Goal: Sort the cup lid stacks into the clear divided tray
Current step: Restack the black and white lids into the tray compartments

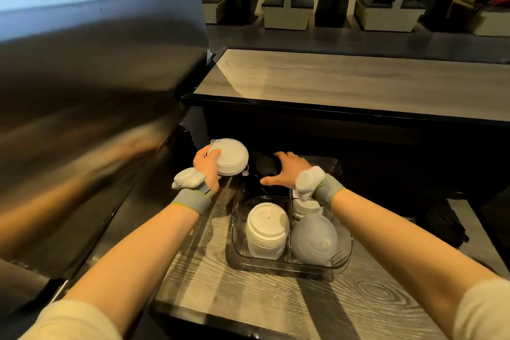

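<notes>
Left hand (205,167) gripping white lid stack (228,157) beyond clear divided tray (237,232) far-left corner; right hand (287,170) fingers closing around black lid stack (263,164); risking loose lids slipping, scattering.

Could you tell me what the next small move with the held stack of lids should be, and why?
Probably carry the white lid stack in the left hand over to the clear divided tray and lower it in. It is held left of the tray's far end, while the near compartments already hold stacks. Whether the dark far end is free is unclear.
</notes>
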A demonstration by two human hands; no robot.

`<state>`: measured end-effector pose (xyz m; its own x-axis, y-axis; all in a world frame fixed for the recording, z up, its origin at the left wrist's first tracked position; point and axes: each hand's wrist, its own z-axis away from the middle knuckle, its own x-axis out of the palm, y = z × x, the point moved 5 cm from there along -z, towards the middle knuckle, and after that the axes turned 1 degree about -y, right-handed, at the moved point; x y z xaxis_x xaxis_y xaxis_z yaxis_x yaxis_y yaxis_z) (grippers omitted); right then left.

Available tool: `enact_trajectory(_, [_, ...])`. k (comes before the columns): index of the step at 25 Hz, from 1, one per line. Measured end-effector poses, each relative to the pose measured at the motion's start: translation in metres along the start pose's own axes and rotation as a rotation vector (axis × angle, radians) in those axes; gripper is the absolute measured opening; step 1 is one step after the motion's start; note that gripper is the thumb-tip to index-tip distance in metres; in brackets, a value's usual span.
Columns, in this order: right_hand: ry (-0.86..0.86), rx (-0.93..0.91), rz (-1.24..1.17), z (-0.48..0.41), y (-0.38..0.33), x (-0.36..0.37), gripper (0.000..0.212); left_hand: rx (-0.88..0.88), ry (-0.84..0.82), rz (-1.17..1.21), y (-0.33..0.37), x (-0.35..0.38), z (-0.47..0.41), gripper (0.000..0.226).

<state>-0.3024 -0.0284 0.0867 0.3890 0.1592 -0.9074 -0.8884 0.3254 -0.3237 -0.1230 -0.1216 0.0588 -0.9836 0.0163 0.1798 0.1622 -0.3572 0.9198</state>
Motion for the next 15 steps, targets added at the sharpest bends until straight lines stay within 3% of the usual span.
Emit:
enact_trajectory(3, [-0.024, -0.033, 0.288, -0.01, -0.001, 0.023, 0.091, 0.025, -0.028, -0.02, 0.004, 0.004, 0.005, 0.04])
enact_trajectory(5, [-0.036, -0.036, 0.336, -0.013, -0.001, 0.031, 0.088, 0.045, -0.051, -0.048, 0.003, 0.007, 0.008, 0.04])
enact_trajectory(8, [0.138, -0.066, 0.093, -0.013, -0.009, 0.013, 0.06, 0.023, -0.08, -0.098, -0.003, 0.008, 0.005, 0.039])
enact_trajectory(10, [0.262, -0.196, -0.163, -0.006, -0.021, -0.006, 0.051, 0.006, -0.11, -0.12, -0.008, 0.011, 0.008, 0.04])
enact_trajectory(13, [0.128, -0.397, -0.275, 0.009, -0.048, -0.012, 0.075, 0.017, -0.162, -0.17, -0.009, 0.024, 0.021, 0.042])
enact_trajectory(15, [0.099, -0.385, -0.236, 0.01, -0.051, -0.011, 0.084, 0.003, -0.201, -0.133, -0.012, 0.032, 0.025, 0.042])
